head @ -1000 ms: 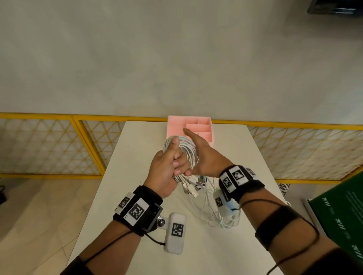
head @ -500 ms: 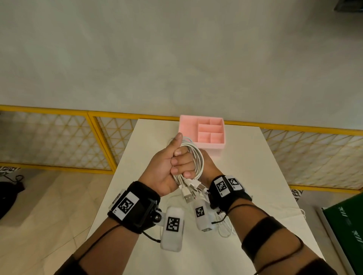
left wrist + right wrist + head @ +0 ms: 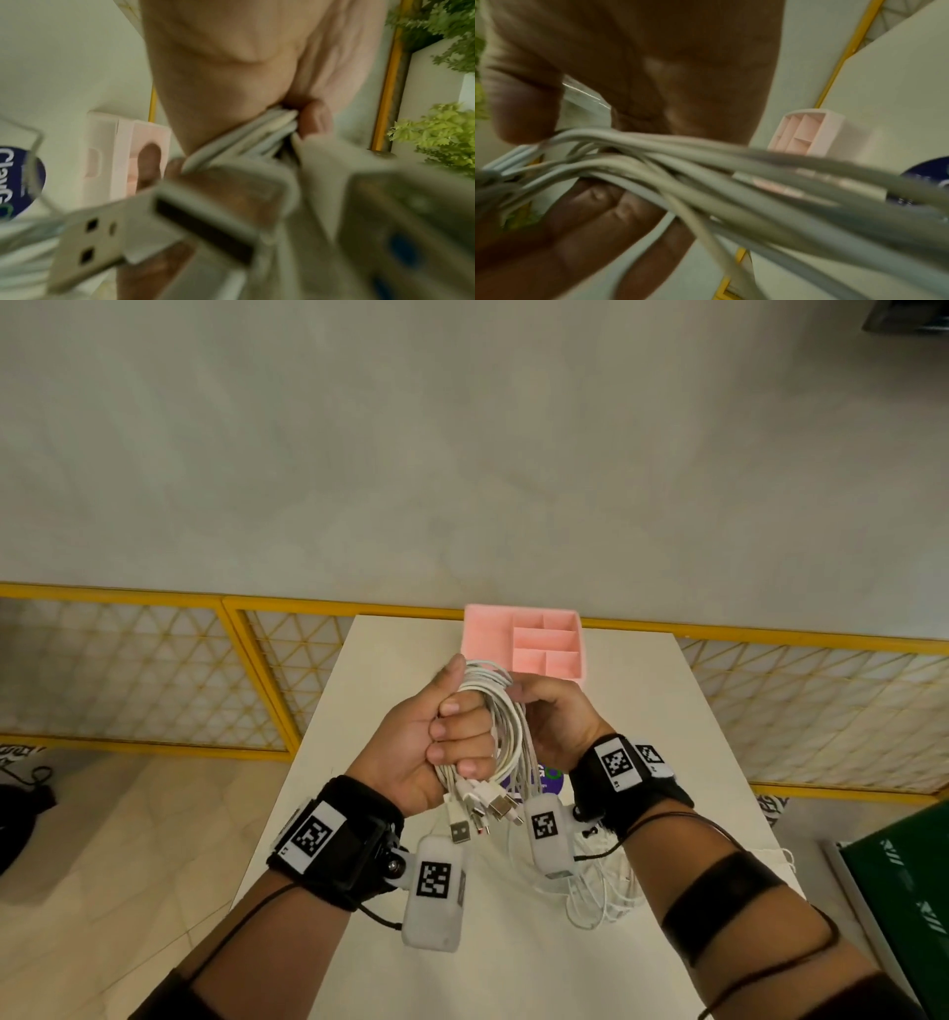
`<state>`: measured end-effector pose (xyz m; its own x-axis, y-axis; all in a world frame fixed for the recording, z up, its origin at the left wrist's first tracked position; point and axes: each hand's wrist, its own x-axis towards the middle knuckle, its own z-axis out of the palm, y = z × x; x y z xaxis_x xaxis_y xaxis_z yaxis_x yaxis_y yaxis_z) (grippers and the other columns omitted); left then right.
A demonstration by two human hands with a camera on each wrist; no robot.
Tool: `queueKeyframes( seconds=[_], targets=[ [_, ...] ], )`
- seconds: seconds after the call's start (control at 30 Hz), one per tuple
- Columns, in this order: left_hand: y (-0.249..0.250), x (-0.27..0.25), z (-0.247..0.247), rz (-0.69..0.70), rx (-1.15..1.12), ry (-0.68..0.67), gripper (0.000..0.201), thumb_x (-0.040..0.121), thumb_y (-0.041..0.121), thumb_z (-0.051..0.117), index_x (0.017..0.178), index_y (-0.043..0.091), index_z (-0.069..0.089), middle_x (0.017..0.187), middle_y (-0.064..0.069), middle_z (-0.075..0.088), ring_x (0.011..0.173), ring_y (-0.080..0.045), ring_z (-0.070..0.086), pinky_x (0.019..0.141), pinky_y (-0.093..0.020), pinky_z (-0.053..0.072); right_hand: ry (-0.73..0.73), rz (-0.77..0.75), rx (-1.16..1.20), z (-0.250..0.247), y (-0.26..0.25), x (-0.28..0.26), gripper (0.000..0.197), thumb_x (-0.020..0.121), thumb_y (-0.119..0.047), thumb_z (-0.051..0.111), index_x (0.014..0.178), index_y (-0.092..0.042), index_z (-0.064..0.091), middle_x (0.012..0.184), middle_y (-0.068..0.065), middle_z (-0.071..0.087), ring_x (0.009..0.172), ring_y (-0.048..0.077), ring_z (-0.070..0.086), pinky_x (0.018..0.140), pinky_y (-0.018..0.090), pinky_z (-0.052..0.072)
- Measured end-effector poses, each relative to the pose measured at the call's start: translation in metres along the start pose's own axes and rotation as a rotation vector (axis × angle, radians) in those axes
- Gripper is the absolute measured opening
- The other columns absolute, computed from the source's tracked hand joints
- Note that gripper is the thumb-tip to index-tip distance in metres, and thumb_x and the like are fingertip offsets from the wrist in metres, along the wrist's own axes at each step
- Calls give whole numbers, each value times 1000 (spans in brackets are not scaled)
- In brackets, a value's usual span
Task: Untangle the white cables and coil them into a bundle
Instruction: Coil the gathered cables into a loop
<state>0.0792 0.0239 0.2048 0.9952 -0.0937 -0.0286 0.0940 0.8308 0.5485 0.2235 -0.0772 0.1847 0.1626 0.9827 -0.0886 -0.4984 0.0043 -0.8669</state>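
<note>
Bare table (image 3: 390, 660) lies open to the left of the hands; the pink organizer (image 3: 524, 636) blocks the far edge, loose cables (image 3: 606, 896) clutter the near right.

A white worktop (image 3: 642, 721) stands with its far edge against a low yellow railing (image 3: 154, 596) filled with a lattice of triangles. Behind the railing there is a plain grey wall (image 3: 462, 454), and the floor (image 3: 128, 839) on the left has pale glossy tiles. The left wrist view shows green plants (image 3: 434, 130) beside a yellow post.
</note>
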Motion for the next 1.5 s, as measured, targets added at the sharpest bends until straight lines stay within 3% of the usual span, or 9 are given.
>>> queueKeyframes(
  seconds=[0.13,0.27,0.5,0.6,0.77,0.9,1.07,1.33,1.5],
  targets=[
    [2,0,-8,-6,26,25,49,100,50,44,63,18,44,47,9,24,37,-6,21,47,-23,39,-48,32,-39,-3,10,-1,35,88,-22,45,102,7,60,49,8,58,32,12,42,42,21,38],
    [3,0,-13,4,29,74,50,100,50,42,62,19,44,47,9,22,37,-6,20,46,-23,37,-56,20,-145,-13,10,2,44,94,-23,50,113,16,50,46,2,49,33,10,32,43,22,29],
    [8,4,-20,129,36,237,52,100,50,42,57,20,42,40,10,30,32,-4,29,42,-22,38,170,49,-458,-29,17,9,20,98,-21,60,98,-1,59,52,-2,37,40,12,31,40,22,30],
    [12,8,-29,194,-27,255,53,100,51,43,57,20,45,40,9,32,32,-5,31,44,-22,40,313,51,-634,-40,35,7,35,93,-29,66,84,4,56,52,0,40,41,19,39,45,27,35],
    [10,17,-40,412,2,446,50,99,51,48,59,21,40,43,9,30,35,-6,29,46,-23,38,489,144,-927,-55,83,-4,38,87,-54,63,69,-22,53,56,2,52,47,20,54,55,32,47],
    [8,19,-51,542,-65,618,48,97,51,52,61,22,40,46,8,32,37,-9,30,48,-25,39,498,176,-1251,-59,123,-22,43,93,-58,53,68,-25,40,61,-8,44,64,18,46,65,34,40],
    [-20,27,-60,688,188,949,49,98,51,52,63,19,40,52,3,32,43,-14,31,52,-31,46,338,146,-1470,-38,141,-36,41,98,-59,40,85,-19,42,68,-6,46,68,22,48,65,41,43],
    [-49,43,-48,730,252,946,48,86,55,58,64,15,43,53,2,35,48,-14,37,62,-34,47,25,380,-1494,-18,124,-45,34,104,-43,38,95,-11,45,92,9,56,84,27,54,81,40,45],
    [-40,49,-38,725,79,890,46,96,48,56,64,17,45,55,2,34,49,-14,35,65,-36,49,122,441,-1420,-24,123,-53,30,100,-34,40,109,-9,55,113,9,64,104,29,59,92,40,47]
  ],
)
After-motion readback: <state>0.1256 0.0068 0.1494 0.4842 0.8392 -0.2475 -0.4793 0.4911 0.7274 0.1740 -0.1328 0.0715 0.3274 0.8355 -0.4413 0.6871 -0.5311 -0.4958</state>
